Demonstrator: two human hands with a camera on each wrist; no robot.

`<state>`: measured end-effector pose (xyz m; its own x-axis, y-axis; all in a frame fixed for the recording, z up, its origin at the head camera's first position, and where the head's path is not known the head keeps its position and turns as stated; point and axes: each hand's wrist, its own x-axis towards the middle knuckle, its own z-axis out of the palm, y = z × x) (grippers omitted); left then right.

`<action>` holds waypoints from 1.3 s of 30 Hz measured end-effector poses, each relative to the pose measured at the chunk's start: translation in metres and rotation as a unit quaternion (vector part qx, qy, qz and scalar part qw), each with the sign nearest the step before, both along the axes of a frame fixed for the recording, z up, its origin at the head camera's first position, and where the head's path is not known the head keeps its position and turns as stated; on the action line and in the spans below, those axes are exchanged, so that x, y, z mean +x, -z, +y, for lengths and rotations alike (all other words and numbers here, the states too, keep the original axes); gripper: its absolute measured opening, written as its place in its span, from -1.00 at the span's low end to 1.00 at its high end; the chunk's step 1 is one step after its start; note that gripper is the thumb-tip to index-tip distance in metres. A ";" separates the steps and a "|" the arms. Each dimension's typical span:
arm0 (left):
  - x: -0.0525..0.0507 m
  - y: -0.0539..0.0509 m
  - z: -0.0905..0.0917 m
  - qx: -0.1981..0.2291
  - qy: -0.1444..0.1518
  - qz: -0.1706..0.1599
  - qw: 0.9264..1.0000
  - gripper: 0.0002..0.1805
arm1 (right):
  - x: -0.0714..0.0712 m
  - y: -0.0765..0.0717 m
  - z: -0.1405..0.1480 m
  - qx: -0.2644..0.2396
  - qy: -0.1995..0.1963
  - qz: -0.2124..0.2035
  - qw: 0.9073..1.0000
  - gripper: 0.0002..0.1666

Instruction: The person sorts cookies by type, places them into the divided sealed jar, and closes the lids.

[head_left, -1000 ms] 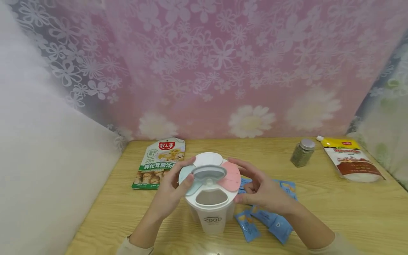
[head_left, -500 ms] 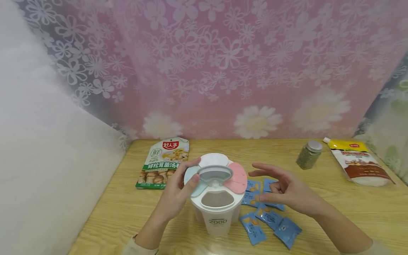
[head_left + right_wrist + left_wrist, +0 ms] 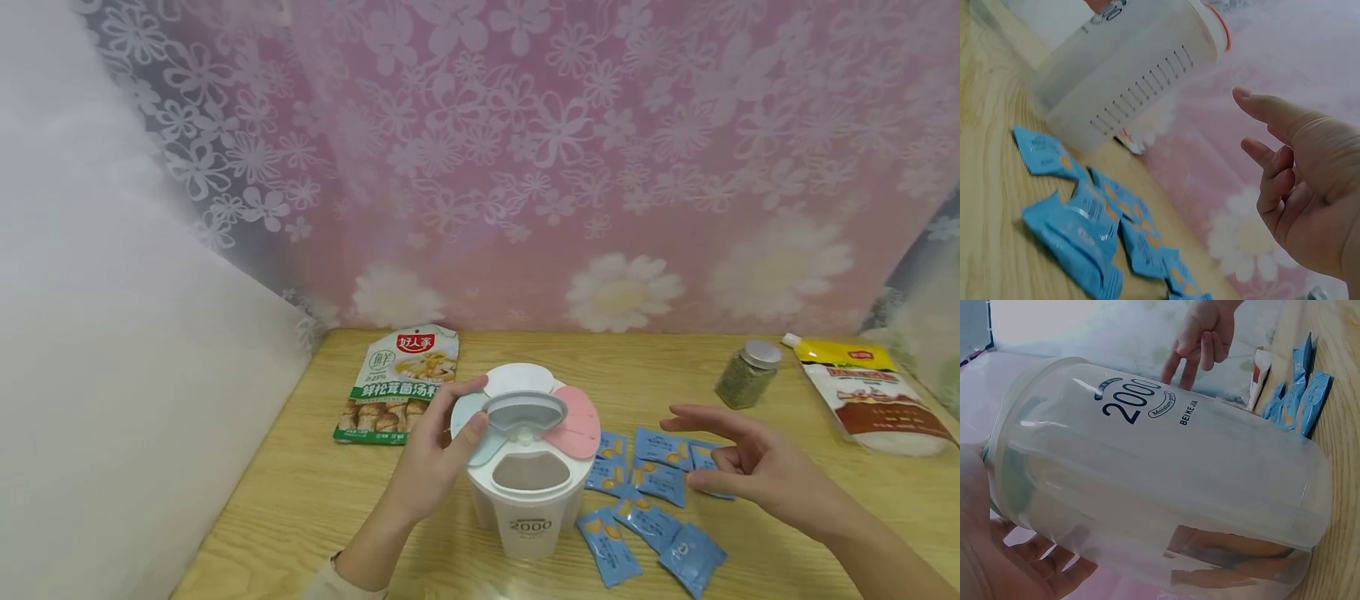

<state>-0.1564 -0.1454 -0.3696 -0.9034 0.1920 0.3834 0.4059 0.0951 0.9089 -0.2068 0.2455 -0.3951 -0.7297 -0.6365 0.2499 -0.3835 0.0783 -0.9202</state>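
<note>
A translucent container point(image 3: 531, 515) marked 2000 stands upright on the table; its lid has white, pale blue and pink point(image 3: 576, 423) flaps, and a grey-white cap stands raised over an opening at the front. My left hand point(image 3: 429, 467) grips the lid's left side, thumb on top and fingers round the rim; in the left wrist view the container point(image 3: 1166, 469) fills the middle. My right hand point(image 3: 765, 467) hovers over several blue packets point(image 3: 660, 482), holding nothing, index finger and thumb extended and the others bent. The right wrist view shows this hand point(image 3: 1310, 187) apart from the container.
A green and white food pouch point(image 3: 397, 387) lies at the back left. At the back right are a glass jar point(image 3: 747, 377) with a silver lid and a yellow, white and brown pouch point(image 3: 870, 396). A floral curtain point(image 3: 525, 167) hangs behind the table.
My right hand has let go of the lid's right side and moved right, over the packets. The left hand has kept its grip. The whole view has shifted a little.
</note>
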 end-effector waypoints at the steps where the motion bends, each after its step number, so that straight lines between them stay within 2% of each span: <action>1: 0.000 0.000 0.000 0.000 0.000 0.003 1.000 -0.56 | 0.000 0.002 0.003 0.005 0.006 -0.004 1.000 -0.13; 7: 0.000 0.001 0.001 0.006 0.002 0.006 1.000 -0.55 | 0.000 0.017 0.017 0.057 0.054 -0.020 0.997 -0.18; 16: -0.001 0.001 0.001 0.008 0.002 -0.005 1.000 -0.54 | -0.008 0.037 0.032 0.087 0.082 -0.036 0.992 -0.19; 22: -0.001 0.002 0.001 0.016 0.004 -0.010 1.000 -0.54 | -0.010 0.044 0.036 0.104 0.099 -0.034 0.989 -0.17; 29: -0.002 0.000 0.001 0.005 0.000 -0.010 1.000 -0.54 | -0.018 0.056 0.044 0.118 0.110 -0.043 0.986 -0.14; 33: -0.002 -0.001 0.000 -0.004 -0.004 -0.014 1.000 -0.54 | -0.022 0.063 0.048 0.124 0.118 -0.033 0.985 -0.15; 35: -0.002 -0.002 0.000 -0.006 -0.004 -0.019 1.000 -0.53 | -0.024 0.066 0.049 0.131 0.130 -0.033 0.982 -0.18; 39: -0.001 -0.001 -0.001 -0.006 -0.002 -0.030 1.000 -0.53 | -0.025 0.074 0.052 0.175 0.164 -0.033 0.970 -0.24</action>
<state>-0.1573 -0.1468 -0.3684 -0.9254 0.1916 0.3271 0.3511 0.1076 0.9301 -0.2316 0.2975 -0.4691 -0.9147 -0.4042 0.0073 -0.2269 0.4983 -0.8368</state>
